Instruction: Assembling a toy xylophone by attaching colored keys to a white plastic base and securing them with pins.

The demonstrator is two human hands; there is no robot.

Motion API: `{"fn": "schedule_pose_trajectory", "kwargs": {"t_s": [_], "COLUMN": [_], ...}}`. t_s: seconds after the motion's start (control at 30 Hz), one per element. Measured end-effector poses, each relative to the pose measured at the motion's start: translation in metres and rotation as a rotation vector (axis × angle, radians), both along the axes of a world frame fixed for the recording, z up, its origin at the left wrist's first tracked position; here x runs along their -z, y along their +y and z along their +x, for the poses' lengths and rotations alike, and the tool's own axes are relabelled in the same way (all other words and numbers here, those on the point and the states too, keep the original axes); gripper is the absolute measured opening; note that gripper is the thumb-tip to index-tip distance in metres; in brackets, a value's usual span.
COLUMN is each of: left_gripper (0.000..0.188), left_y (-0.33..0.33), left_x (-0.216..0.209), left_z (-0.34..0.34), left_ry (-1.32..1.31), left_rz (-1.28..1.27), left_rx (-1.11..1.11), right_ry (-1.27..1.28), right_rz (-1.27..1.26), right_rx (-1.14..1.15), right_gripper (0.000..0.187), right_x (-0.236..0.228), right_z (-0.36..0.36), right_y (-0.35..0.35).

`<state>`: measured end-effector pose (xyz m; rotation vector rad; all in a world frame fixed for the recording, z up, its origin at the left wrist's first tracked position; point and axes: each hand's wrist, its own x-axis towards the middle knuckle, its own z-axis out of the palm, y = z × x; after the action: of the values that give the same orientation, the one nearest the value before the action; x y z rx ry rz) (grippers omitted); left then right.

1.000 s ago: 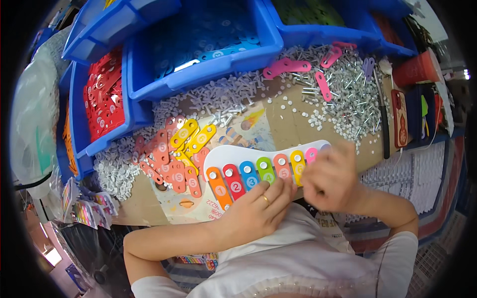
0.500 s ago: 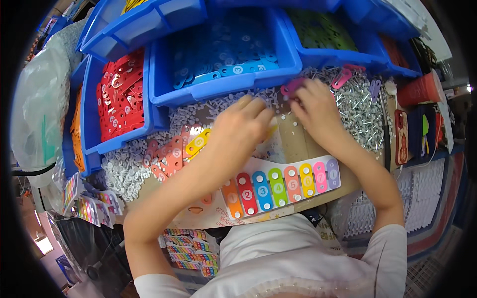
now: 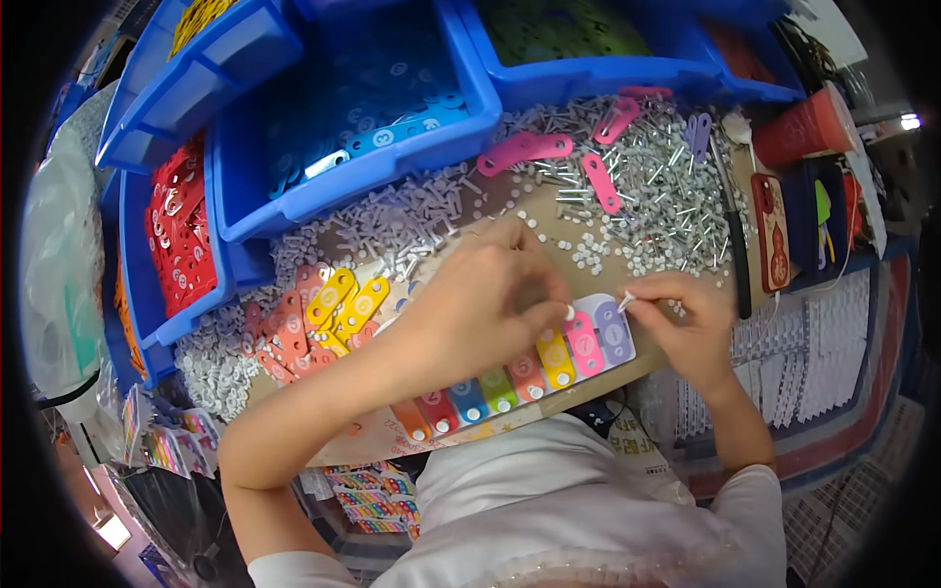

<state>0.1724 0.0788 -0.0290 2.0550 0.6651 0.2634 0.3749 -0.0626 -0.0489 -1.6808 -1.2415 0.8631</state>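
A toy xylophone [image 3: 529, 377] with a row of coloured bars on a white base lies on the table in front of me. My left hand [image 3: 490, 299] is over its far edge, thumb and finger closed on a white round-headed peg [image 3: 569, 313] at the upper end of the pink bar [image 3: 586, 345]. My right hand [image 3: 686, 323] pinches a white pin [image 3: 625, 301] beside the top of the purple bar [image 3: 615, 333] at the right end. White peg heads show at the lower ends of several bars. My left hand and forearm hide the upper left bars.
Blue bins [image 3: 363, 176] of coloured bars line the far side. Loose metal pins [image 3: 676, 216], pink bars [image 3: 600, 184] and white pegs [image 3: 392, 220] cover the table before them. Yellow bars [image 3: 343, 304] lie left of my hand. A phone [image 3: 771, 230] and red cup [image 3: 809, 132] stand right.
Both hands have come back from the far piles to the right end of the xylophone. White pegs now show in their fingers. Pink bars lie loose by the pins. The view has shifted.
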Motion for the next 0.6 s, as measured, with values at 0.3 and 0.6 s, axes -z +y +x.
{"fn": "schedule_pose_trajectory", "kwargs": {"t_s": [0.3,0.6], "left_gripper": [0.016,0.022], "left_y": [-0.007,-0.007], "left_x": [-0.003,-0.008], "left_z": [0.012,0.025], "left_ry": [0.263,0.363], "left_rz": [-0.204,-0.431], "left_rx": [0.052,-0.031], "right_ry": [-0.425,-0.974], "right_rz": [0.365,0.409], "right_rx": [-0.262,-0.307], "right_gripper": [0.022,0.020], "right_x": [0.013,0.003], "right_z": [0.003,-0.009], "right_y": [0.004,-0.014]}}
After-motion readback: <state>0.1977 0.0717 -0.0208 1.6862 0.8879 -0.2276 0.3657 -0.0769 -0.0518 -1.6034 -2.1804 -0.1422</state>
